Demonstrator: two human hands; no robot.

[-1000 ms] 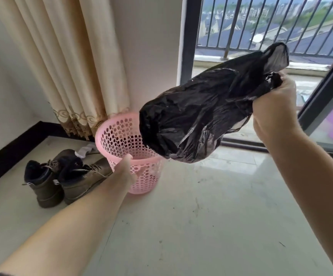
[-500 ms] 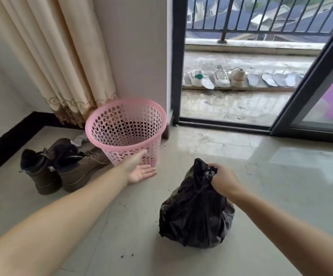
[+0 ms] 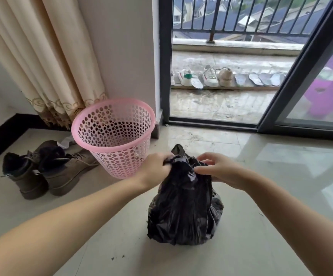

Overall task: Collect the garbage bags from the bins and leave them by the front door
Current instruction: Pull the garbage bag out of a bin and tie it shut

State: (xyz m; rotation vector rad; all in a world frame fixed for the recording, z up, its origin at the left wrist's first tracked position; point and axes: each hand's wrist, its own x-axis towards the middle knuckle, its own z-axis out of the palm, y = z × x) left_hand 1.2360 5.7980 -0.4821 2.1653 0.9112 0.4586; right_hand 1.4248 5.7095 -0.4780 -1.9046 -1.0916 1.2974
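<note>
Garbage bag (image 3: 183, 208) sits upright on the tiled floor (image 3: 261, 226), neck pointing straight up, left hand (image 3: 157, 166) and right hand (image 3: 215, 170) both pinched tight on its gathered top, empty pink bin (image 3: 113, 136) just beside, brown boots (image 3: 44, 170) further left.

The garbage bag (image 3: 183, 212) is showing thin, crinkled black plastic with a dull sheen. The bin (image 3: 113, 136) is looking like smooth pink perforated plastic. The floor (image 3: 281, 176) tiles are gleaming, glossy and reflective. The boots (image 3: 48, 172) are appearing matt brown, fleece-lined.
</note>
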